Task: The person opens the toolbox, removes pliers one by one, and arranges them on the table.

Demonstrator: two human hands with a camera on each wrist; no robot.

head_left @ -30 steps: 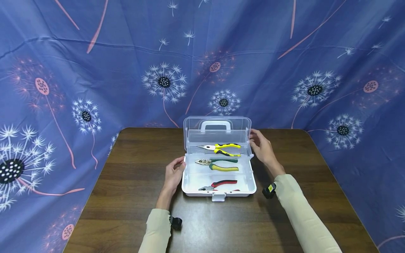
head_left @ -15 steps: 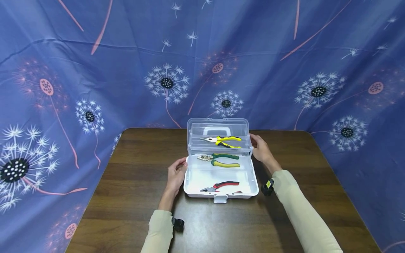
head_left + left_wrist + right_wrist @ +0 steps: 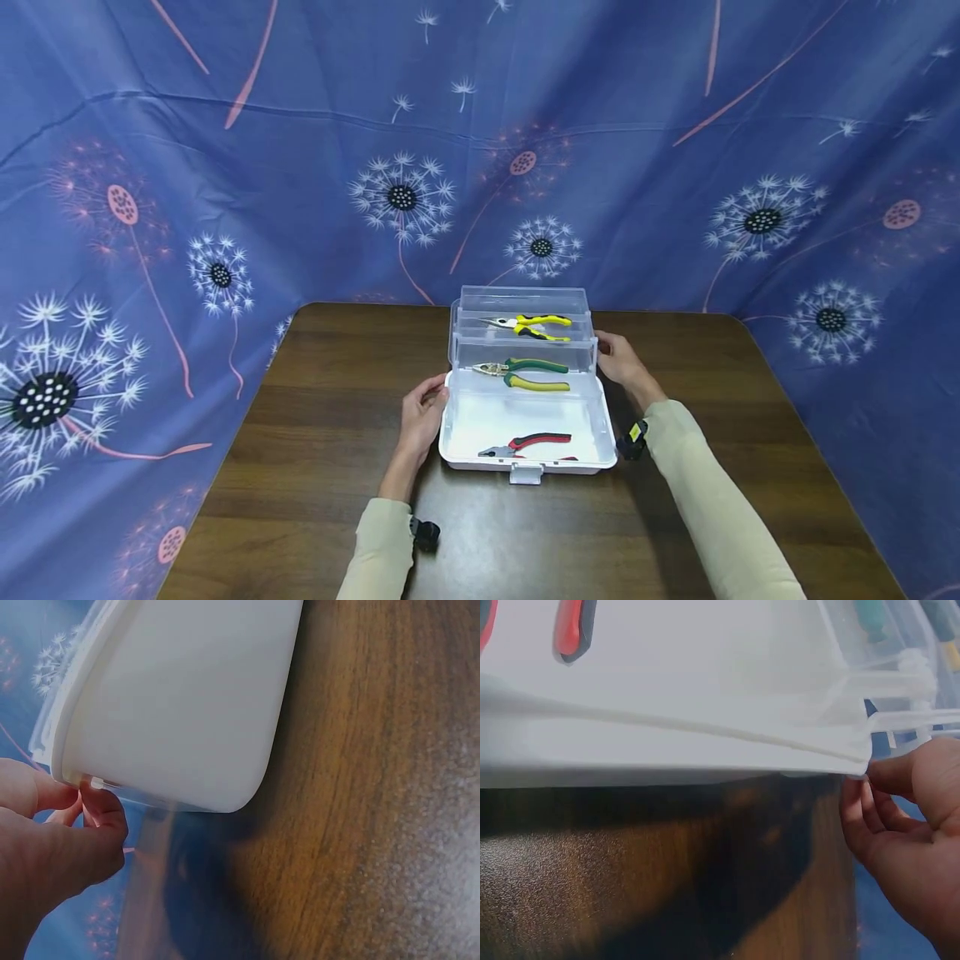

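A white toolbox (image 3: 480,465) stands unfolded on the table, its clear trays stepped up towards the back. Long-nose pliers (image 3: 547,319) with yellow-black handles lie in the upper tray; green-yellow pliers (image 3: 538,385) lie in the lower one. Red-black pliers (image 3: 542,437) rest on the base floor, partly hidden by the front rim. My left hand (image 3: 420,417) grips the box's rear left corner, thumb and index finger at the rim in the left wrist view. At the rear right corner, my right hand (image 3: 919,825) holds the rim between thumb and fingers.
The clear lid (image 3: 454,321) is tipped back behind the trays, mostly hidden. A latch (image 3: 526,475) hangs at the box's front. Brown wooden tabletop (image 3: 322,400) surrounds the box, and a blue patterned cloth (image 3: 300,167) hangs behind.
The lid has swung backward and down, and both trays have risen and unfolded to the rear. My right hand has come down slightly to the rear corner; the left keeps its place.
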